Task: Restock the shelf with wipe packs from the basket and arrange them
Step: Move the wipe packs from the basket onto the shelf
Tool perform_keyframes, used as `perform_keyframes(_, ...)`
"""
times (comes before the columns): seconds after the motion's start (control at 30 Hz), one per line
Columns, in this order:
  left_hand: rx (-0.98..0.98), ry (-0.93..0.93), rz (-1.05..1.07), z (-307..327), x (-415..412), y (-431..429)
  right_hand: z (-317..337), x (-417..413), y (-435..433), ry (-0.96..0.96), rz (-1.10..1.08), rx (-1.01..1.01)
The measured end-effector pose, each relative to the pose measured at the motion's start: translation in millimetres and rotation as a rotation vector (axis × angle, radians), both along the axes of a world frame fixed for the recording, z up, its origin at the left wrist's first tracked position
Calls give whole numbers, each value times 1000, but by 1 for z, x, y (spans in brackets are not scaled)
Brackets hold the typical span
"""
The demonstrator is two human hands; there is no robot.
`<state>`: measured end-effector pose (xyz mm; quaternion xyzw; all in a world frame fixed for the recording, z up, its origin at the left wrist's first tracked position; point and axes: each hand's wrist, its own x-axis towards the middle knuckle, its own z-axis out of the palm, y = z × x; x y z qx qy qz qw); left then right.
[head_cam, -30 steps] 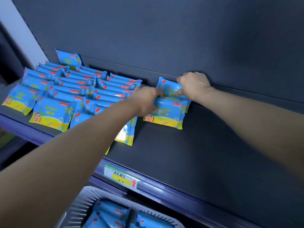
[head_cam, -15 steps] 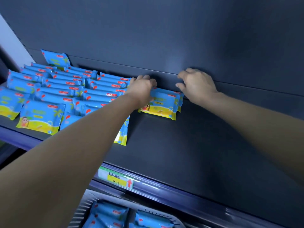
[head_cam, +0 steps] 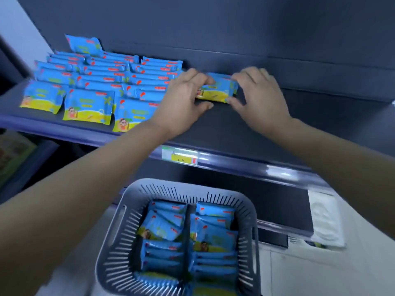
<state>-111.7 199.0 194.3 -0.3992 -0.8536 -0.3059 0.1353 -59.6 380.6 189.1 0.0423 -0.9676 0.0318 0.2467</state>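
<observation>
Faced a dark shelf, filled on its left part and bare on its right. Below it, looked down into one grey slatted basket, well apart from the shelf board and holding more stock.

Counted three files of shelved wipe packs running front to back, overlapped like shingles. Saw three lying face-up in full along the front edge and one more propped upright at the back left. Could not fix the total, given overlap and blur. Counted two files of basket packs likewise, too blurred for a firm number.

Used two hands. Had the left hand at the left end of a single pack and the right hand at its right end, fingers of both bent round the ends and clamped on it, thumbs at its front edge. Found that pack flat on the shelf, close to the back wall and just right of the third file; could not tell whether touching it.

Judged the step to be squaring up the first pack of a fourth file, and the task roughly midway. Next called for letting go, reaching down to the basket, and laying another pack overlapped in front of this one, in line with the neighbours.

Noted one yellow price label on the shelf's front rail.
</observation>
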Motion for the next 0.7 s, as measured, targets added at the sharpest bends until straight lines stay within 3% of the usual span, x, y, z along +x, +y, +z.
perform_keyframes(0.17, 43, -119, -27, -44, 65, -50, -35, 71, -43, 10, -20, -64)
perform_keyframes(0.33, -101, -286, -17, -116, 99, -93, -97, 124, -78, -103, -19, -117)
perform_keyframes(0.6, -450, -546, -66, -219, 118, -137, -200, 161, -93, -765, 90, -75)
perform_keyframes(0.7, -553, -772, -122, -239, 124, -147, -216, 170, -94, -1076, 98, -151)
